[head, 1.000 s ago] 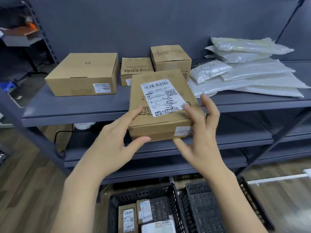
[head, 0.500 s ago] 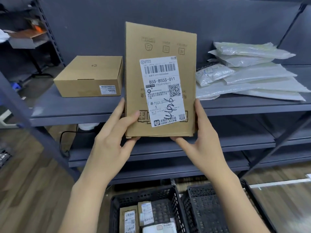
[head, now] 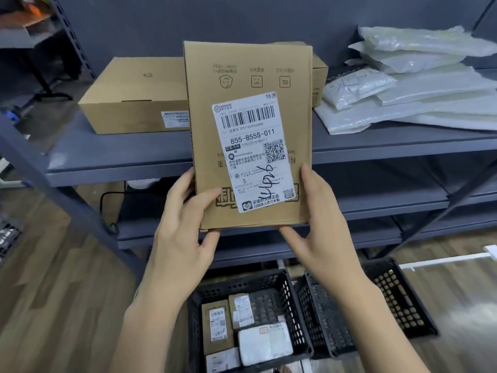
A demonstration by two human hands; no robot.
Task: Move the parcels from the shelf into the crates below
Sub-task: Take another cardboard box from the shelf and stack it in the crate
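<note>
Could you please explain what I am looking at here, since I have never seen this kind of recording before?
There is no machine: a person wears a camera on the head, looking forward and down at their own hands. The left hand and right hand hold a flat cardboard parcel upright by its lower edge, its shipping label facing the camera. Behind it is a grey shelf carrying a brown box and a pile of pale plastic mailer bags. On the floor stand two black crates: the left crate already holds several parcels, the right crate looks empty.
</note>
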